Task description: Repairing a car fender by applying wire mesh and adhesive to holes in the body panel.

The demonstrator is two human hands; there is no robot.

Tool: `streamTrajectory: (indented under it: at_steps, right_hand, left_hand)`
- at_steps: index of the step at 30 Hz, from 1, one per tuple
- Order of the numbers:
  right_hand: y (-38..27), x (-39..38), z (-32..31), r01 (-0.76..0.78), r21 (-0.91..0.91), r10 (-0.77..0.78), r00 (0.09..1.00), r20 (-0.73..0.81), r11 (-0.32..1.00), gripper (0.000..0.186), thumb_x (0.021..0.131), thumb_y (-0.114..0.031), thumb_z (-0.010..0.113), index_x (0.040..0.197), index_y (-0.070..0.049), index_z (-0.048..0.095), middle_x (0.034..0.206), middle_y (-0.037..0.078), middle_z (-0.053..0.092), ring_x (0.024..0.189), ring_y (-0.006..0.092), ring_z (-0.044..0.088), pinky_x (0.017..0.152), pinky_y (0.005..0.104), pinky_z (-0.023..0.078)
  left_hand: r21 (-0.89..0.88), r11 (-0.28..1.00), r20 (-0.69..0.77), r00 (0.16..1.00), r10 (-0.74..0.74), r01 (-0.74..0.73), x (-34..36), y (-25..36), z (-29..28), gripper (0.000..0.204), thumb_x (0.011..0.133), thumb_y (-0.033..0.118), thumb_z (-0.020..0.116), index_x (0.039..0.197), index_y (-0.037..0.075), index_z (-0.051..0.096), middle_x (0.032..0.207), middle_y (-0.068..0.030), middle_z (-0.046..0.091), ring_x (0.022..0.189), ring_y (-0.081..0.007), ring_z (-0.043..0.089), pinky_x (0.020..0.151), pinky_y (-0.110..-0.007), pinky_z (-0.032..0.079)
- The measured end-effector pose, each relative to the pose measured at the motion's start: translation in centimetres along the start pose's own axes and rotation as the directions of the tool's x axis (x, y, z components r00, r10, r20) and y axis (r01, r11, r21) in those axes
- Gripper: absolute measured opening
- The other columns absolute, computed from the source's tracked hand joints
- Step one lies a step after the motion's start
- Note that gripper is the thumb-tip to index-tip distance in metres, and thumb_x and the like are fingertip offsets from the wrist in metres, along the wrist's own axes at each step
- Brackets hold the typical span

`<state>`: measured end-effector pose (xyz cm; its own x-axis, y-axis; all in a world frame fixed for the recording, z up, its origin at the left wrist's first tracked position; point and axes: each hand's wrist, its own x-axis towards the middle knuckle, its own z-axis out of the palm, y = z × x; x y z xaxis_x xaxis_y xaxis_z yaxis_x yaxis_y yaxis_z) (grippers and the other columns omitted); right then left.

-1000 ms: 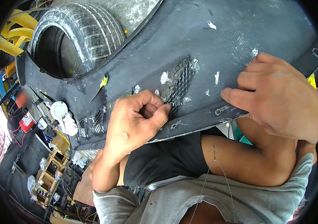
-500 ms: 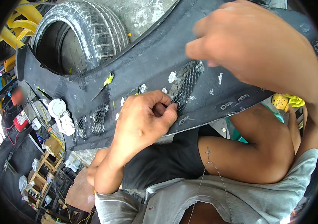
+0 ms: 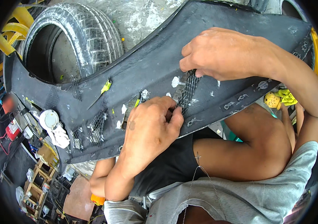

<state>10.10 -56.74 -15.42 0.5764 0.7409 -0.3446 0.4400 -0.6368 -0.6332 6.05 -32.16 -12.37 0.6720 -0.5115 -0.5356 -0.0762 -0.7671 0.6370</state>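
A long black plastic panel (image 3: 144, 71), shaped like a car bumper, lies across my lap. My left hand (image 3: 149, 127) is closed, thumb and fingers pinching the lower end of a narrow strip of black mesh (image 3: 189, 89). At the strip's upper end, my right hand (image 3: 222, 54) is closed, its fingertips pressed on the mesh. White smears (image 3: 175, 81) dot the panel around the strip. Other mesh pieces (image 3: 96, 128) lie against the panel at the left. A thin pointed tool with a yellow-green handle (image 3: 106, 86) rests on the panel.
Beyond the panel a worn tyre (image 3: 95, 33) lies on the concrete floor. On the panel's left end sit a round white lid or tub (image 3: 49, 119) and a crumpled white cloth or glove (image 3: 59, 138). Wooden crates (image 3: 36, 183) stand lower left. A yellow clog (image 3: 272, 100) is at right.
My right hand, blurred and raised above the strip before, has come down onto the strip's upper end. My left hand keeps its pinch on the lower end. The view has shifted slightly.
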Motion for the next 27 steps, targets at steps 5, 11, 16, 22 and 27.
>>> streamTrajectory:
  at_steps: [5,11,16,22,27]
  right_hand:
    - [-0.3,-0.1,-0.3,0.013,0.015,-0.013,1.0,-0.004,1.0,0.015,0.087,-0.007,0.071,0.101,-0.001,0.071,0.097,0.017,0.072,0.098,0.0407,0.07,0.084,0.0508,0.057]
    - [-0.3,-0.8,0.2,0.026,0.07,-0.024,0.999,-0.029,0.997,0.013,0.087,-0.007,0.071,0.099,-0.001,0.071,0.096,0.017,0.071,0.096,0.0403,0.071,0.084,0.0499,0.057]
    - [0.0,-0.7,-0.6,0.106,-0.007,-0.106,0.994,0.013,0.994,0.014,0.089,-0.01,0.071,0.099,-0.002,0.067,0.092,0.014,0.068,0.086,0.0377,0.07,0.077,0.0482,0.057]
    - [1.4,0.3,-1.2,0.069,0.087,-0.082,0.986,0.147,0.994,0.017,0.087,-0.007,0.068,0.102,0.0,0.068,0.094,0.016,0.072,0.092,0.0371,0.07,0.086,0.0443,0.054]
    - [0.0,-0.4,-2.2,0.033,0.097,-0.035,0.999,0.017,0.995,0.019,0.084,-0.007,0.07,0.101,0.0,0.068,0.087,0.018,0.071,0.094,0.0371,0.069,0.086,0.0452,0.054]
  left_hand:
    - [0.057,0.996,-0.005,0.998,0.064,-0.064,-0.2,-0.4,0.0,0.016,0.089,0.015,0.074,0.092,-0.001,0.072,0.072,-0.0179,0.069,0.062,-0.0318,0.068,0.061,-0.04,0.053]
    - [0.046,0.999,0.102,0.995,0.019,-0.024,-0.9,0.0,-0.9,0.016,0.094,0.015,0.068,0.09,0.0,0.066,0.08,-0.0218,0.067,0.077,-0.0432,0.066,0.069,-0.05,0.051]
    - [0.005,1.0,0.105,0.994,-0.022,0.022,-0.8,1.0,-1.5,0.019,0.093,0.016,0.071,0.086,0.0,0.066,0.076,-0.0216,0.065,0.073,-0.0425,0.065,0.065,-0.048,0.05]
    - [0.007,0.996,0.117,0.989,-0.086,0.085,-0.5,1.2,-1.1,0.018,0.093,0.016,0.073,0.085,0.001,0.068,0.075,-0.0209,0.067,0.067,-0.0422,0.065,0.06,-0.047,0.049]
    - [0.006,0.996,0.099,0.991,-0.094,0.093,-0.7,1.2,-1.3,0.017,0.093,0.016,0.074,0.084,0.002,0.067,0.073,-0.0185,0.066,0.063,-0.0405,0.065,0.056,-0.045,0.049]
